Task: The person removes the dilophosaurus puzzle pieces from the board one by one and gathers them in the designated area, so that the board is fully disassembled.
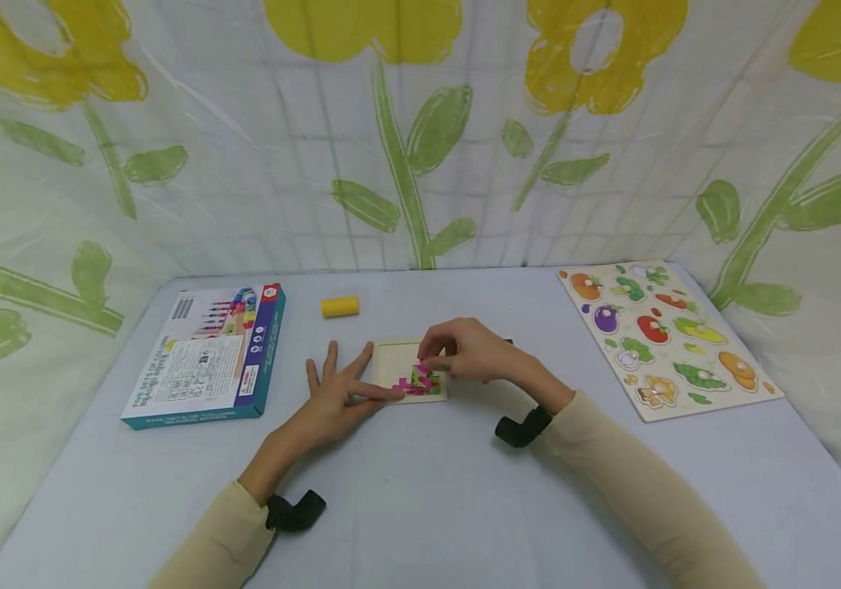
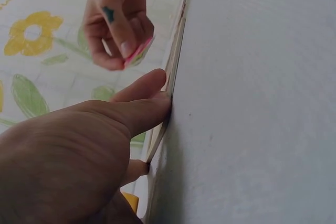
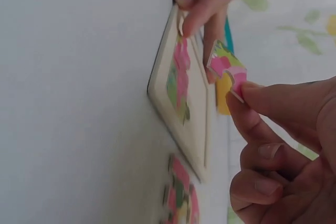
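A small wooden puzzle tray (image 1: 393, 360) lies on the table, with a few joined pink and green pieces (image 3: 181, 72) set in part of it. My left hand (image 1: 335, 402) is spread at the tray's left side, fingertips touching its frame and near the joined pieces. Over the tray's right part, my right hand (image 1: 468, 352) pinches a pink and green jigsaw piece (image 3: 236, 74) between thumb and forefinger. That piece is held above the tray, tilted, in the right wrist view. More loose pieces (image 3: 181, 190) lie beside the tray, mostly hidden behind the right hand in the head view.
At the left is a flat boxed set (image 1: 203, 356) with a blue edge. A yellow cylinder (image 1: 339, 307) lies behind the tray. On the right rests a vegetable-picture board (image 1: 667, 339). A flower-printed curtain (image 1: 244, 164) hangs along the table's back edge.
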`<state>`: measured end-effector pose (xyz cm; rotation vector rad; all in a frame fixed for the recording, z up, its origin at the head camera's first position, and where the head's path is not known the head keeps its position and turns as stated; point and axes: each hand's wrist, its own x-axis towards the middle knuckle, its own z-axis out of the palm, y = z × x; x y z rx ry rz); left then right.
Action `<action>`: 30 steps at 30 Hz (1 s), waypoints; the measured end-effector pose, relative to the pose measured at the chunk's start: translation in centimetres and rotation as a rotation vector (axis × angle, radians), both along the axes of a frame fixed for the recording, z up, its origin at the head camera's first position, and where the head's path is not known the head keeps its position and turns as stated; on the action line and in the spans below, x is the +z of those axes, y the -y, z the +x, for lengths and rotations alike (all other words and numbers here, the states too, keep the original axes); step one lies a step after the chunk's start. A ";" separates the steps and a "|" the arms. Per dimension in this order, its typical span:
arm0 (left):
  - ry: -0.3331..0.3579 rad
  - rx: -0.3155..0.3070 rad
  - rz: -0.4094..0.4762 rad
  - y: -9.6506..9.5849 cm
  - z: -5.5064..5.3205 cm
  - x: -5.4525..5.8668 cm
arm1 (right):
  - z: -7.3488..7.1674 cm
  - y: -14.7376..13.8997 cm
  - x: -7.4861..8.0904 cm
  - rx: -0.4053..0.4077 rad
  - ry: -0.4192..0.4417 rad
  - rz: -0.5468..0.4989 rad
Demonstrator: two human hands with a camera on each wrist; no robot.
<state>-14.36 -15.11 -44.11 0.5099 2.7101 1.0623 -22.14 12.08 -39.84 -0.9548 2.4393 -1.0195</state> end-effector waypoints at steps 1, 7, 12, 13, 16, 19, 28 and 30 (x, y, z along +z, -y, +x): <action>-0.001 0.001 -0.002 0.0 0.0 0.0 | 0.1 -0.5 0.0 -0.004 0.005 -0.001; -0.006 0.003 -0.004 0.0 0.0 0.1 | 0.5 -3.3 -0.1 -0.024 -0.004 0.025; -0.008 0.011 0.007 0.0 0.1 -0.1 | 1.0 -4.8 -0.3 -0.042 0.012 0.048; -0.013 0.012 0.010 0.0 0.1 -0.1 | 1.0 -5.0 -0.3 -0.045 0.015 0.052; -0.029 0.018 0.012 0.1 0.2 -0.2 | 1.2 -5.4 -0.6 -0.042 0.015 0.065; -0.041 0.026 0.003 0.0 0.2 -0.1 | 1.3 -5.5 -0.7 -0.047 0.012 0.077; -0.045 0.051 -0.041 -0.2 0.0 -0.1 | 1.8 -5.3 -0.9 -0.053 -0.017 0.079; -0.049 0.050 -0.040 -0.2 0.0 -0.1 | 1.8 -5.3 -1.0 -0.052 -0.025 0.083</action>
